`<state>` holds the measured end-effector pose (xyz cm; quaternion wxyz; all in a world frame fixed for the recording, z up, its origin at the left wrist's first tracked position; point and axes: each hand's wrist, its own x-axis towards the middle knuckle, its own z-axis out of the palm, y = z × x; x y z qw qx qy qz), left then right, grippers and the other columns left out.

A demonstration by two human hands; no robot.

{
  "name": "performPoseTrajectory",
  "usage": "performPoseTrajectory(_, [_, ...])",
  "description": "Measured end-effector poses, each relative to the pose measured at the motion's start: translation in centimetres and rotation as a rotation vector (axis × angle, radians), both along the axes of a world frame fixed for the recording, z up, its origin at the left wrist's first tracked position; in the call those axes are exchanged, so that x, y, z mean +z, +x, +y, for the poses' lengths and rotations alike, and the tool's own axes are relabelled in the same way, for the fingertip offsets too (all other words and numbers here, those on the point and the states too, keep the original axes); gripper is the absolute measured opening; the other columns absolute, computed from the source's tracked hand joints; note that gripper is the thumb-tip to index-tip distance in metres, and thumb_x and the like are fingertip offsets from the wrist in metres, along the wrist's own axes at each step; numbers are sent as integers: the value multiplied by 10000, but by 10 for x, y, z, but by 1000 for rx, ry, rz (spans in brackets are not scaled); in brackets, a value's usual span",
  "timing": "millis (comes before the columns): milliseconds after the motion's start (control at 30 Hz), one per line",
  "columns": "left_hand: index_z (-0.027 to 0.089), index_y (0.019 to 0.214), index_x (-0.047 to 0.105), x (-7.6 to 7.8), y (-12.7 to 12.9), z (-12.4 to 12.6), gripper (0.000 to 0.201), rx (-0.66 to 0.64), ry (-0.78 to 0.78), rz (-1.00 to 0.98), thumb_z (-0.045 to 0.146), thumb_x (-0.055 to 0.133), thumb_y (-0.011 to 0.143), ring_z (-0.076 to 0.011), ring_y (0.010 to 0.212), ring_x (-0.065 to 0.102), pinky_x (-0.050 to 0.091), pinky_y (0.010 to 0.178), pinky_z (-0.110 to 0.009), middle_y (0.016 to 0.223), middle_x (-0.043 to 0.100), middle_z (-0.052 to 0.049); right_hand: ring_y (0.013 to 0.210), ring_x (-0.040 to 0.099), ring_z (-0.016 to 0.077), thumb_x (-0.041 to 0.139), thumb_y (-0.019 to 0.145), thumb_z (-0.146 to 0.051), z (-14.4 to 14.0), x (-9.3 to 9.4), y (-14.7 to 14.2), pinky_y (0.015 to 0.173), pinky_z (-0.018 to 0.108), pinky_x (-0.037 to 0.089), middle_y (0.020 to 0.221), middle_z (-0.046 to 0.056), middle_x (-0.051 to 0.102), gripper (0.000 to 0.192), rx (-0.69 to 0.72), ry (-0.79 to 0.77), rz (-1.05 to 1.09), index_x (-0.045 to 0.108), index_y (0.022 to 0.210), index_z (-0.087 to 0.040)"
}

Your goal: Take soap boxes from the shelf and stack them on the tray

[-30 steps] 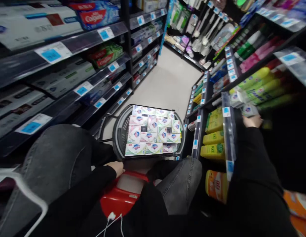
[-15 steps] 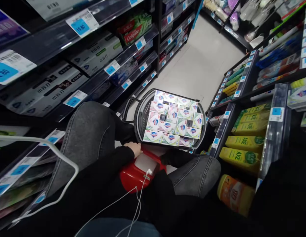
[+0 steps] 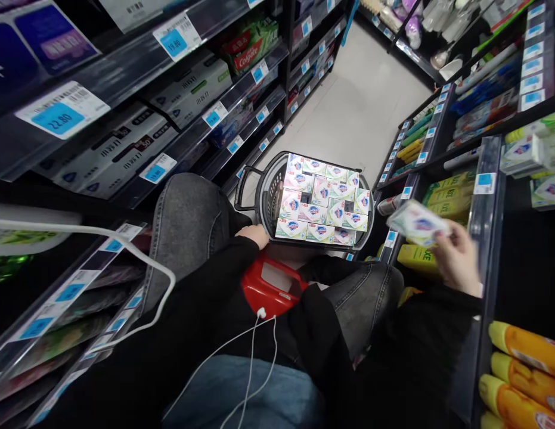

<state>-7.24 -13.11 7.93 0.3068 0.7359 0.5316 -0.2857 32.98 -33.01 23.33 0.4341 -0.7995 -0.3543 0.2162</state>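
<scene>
On the right, my right hand (image 3: pixel 458 256) grips a white soap box (image 3: pixel 418 223) at its near end, thumb on top. The box is held up in front of the shelf, slightly blurred. My left hand (image 3: pixel 256 236) is at the near left rim of the black and grey basket (image 3: pixel 269 205); its fingers are mostly hidden, so I cannot tell whether it grips the rim. Inside the basket, several similar soap boxes (image 3: pixel 321 231) lie in rows with small gaps between them. A red case (image 3: pixel 272 286) with white cables rests between my legs, just below the basket.
Left shelves hold toothpaste boxes (image 3: pixel 254 44) and price tags. On the right shelf are yellow bottles (image 3: pixel 418 259), orange bottles (image 3: pixel 527 351) and more soap boxes (image 3: pixel 523 155). A white cable (image 3: pixel 163 280) loops at the left. Pale floor (image 3: pixel 349 119) runs ahead between shelves.
My right hand has come into view at the right with a soap box in it. The view has shifted a little; my left hand stays by the basket.
</scene>
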Motion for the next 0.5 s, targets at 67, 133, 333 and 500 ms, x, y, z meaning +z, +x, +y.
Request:
performPoseTrajectory(67, [33, 1281, 567, -3, 2, 2, 478, 16, 12, -65, 275, 386, 910, -313, 1193, 590, 455, 972, -347, 1269, 619, -220, 962, 663, 259, 753, 658, -471, 9, -36, -25, 713, 382, 597, 1102, 87, 642, 492, -13, -165, 176, 566, 1037, -218])
performPoseTrajectory(133, [45, 1303, 551, -6, 8, 3, 482, 33, -4, -121, 292, 384, 924, -292, 1211, 580, 451, 972, -316, 1284, 617, -198, 925, 675, 249, 750, 672, -441, 19, -71, -39, 705, 372, 612, 1025, 98, 668, 427, 7, -351, 351, 563, 964, -192])
performPoseTrajectory(333, [57, 1344, 539, -9, 23, 1, 498, 86, -76, -233, 297, 416, 925, -255, 1263, 545, 436, 981, -259, 1381, 558, -160, 927, 697, 234, 681, 824, -348, 36, -136, -54, 735, 344, 624, 945, 117, 708, 310, 1, -509, 687, 594, 1052, -158])
performPoseTrajectory(500, [117, 1340, 570, -11, 26, 0, 485, 93, -66, -268, 304, 436, 913, -233, 1248, 561, 440, 975, -231, 1361, 586, -118, 905, 707, 199, 613, 870, -225, 48, -150, -58, 758, 307, 620, 958, 104, 717, 204, -21, -474, 625, 606, 1053, -138])
